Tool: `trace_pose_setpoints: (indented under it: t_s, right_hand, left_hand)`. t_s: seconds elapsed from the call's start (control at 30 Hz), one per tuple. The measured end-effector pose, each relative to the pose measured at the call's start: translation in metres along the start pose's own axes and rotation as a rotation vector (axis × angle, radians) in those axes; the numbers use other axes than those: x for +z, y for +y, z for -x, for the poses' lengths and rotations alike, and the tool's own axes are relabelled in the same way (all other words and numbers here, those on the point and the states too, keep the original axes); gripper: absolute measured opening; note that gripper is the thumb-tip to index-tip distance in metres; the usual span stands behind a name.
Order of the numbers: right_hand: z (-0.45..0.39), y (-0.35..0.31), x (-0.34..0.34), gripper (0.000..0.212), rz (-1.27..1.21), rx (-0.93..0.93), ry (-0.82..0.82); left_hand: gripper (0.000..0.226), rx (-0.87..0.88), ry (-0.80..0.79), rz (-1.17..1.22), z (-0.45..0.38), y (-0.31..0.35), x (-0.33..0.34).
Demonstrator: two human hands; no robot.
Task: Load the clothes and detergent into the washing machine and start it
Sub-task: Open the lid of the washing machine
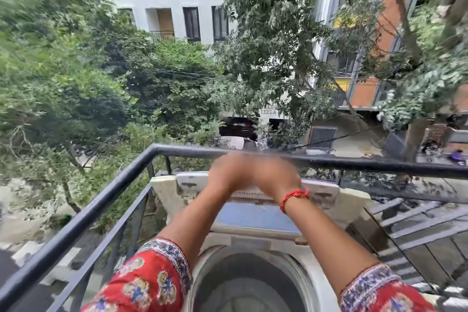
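Setting: an outdoor balcony, its black metal railing (101,200) crossing mid-frame, with trees and apartment buildings filling the upper frame. The top-loading washing machine (253,256) is sitting at lower centre against the railing, drum mouth (249,284) facing upward, lid (255,200) standing raised at the far edge. Drum contents are indistinct. The left hand (228,172) and right hand (276,175) are meeting at the lid's top; blur is obscuring their grip, so I cannot tell how far closed they are.

A white plastic top-loading washing machine (255,256) stands in the balcony corner, against the black railing. Its lid (255,215) (white frame, bluish pane) is raised upright at the back. The round grey drum opening (248,286) gapes below, and its contents cannot be made out.
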State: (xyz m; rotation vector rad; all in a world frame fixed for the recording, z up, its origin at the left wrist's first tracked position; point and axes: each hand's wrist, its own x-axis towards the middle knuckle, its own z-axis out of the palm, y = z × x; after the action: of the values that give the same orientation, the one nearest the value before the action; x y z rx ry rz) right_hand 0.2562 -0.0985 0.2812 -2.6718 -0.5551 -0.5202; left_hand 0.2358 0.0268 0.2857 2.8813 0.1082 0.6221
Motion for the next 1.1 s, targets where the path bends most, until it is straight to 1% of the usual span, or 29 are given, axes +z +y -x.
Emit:
trace_pose_setpoints:
  t_s: [0.3, 0.43, 0.53, 0.6, 0.7, 0.8, 1.03, 1.1]
  right_hand:
    - [-0.044, 0.010, 0.010, 0.043, -0.040, 0.017, -0.034]
    - [-0.057, 0.013, 0.014, 0.044, -0.049, 0.034, -0.047]
    - [-0.066, 0.015, 0.019, 0.043, -0.051, 0.032, -0.060]
    - [-0.070, 0.017, 0.022, 0.041, -0.046, 0.021, -0.064]
    - [-0.078, 0.021, 0.027, 0.040, -0.035, 0.008, -0.051]
    - [-0.088, 0.024, 0.033, 0.044, -0.028, 0.012, -0.018]
    - [-0.104, 0.029, 0.039, 0.045, -0.007, -0.030, -0.029]
    - [-0.106, 0.030, 0.035, 0.044, -0.032, -0.062, -0.024]
  left_hand:
    - [0.055, 0.001, -0.020, 0.001, -0.042, -0.002, 0.008]
    - [0.058, -0.034, -0.012, -0.015, -0.052, -0.003, 0.015]
    - [0.056, 0.008, -0.110, -0.011, -0.058, -0.014, 0.021]
    - [0.055, 0.049, -0.135, -0.003, -0.062, -0.020, 0.024]
    - [0.055, 0.074, -0.081, -0.010, -0.067, -0.019, 0.028]
    - [0.054, 0.080, -0.059, -0.031, -0.074, -0.019, 0.032]
    - [0.051, 0.112, 0.014, -0.047, -0.082, -0.017, 0.040]
    - [0.052, 0.115, 0.013, -0.048, -0.084, -0.018, 0.041]
